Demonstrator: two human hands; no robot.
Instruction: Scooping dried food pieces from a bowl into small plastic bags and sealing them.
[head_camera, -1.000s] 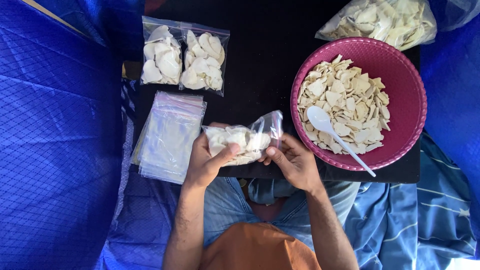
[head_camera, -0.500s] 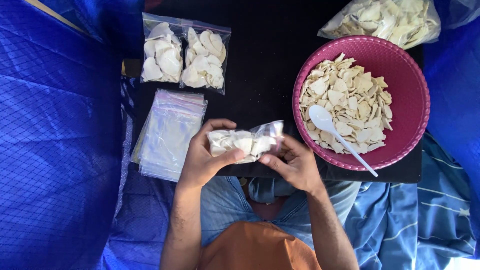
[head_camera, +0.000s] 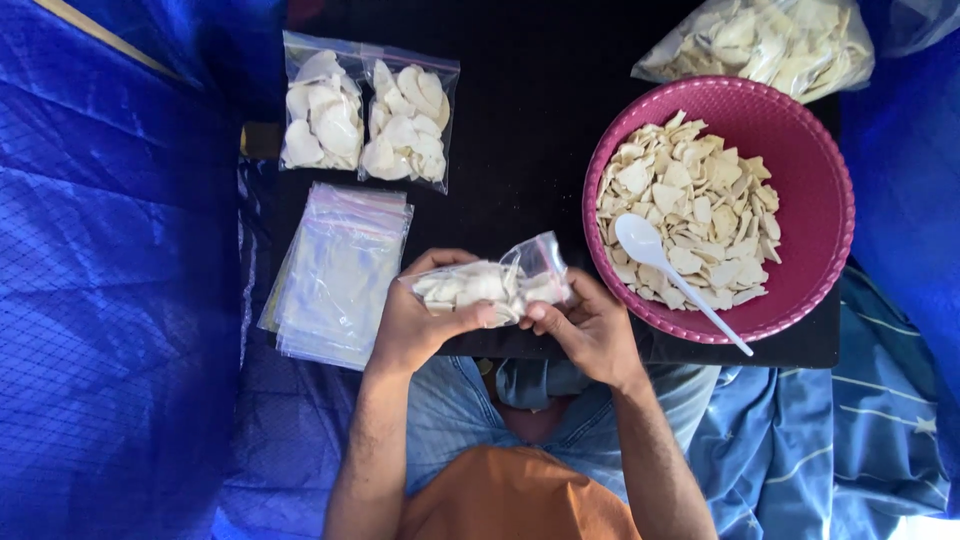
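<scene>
Grip: left hand and right hand both pinch small clear bag of chips
Pose: forearms converge, palms inward
Bag: above table near edge, beside pink bowl

We see bright, even daylight, tinted blue by the tarp on both sides. The black table stays very dark and swallows shadows. Glare shines on the plastic bag and white spoon. The bottom right corner blows out white. Focus is sharp throughout.
</scene>
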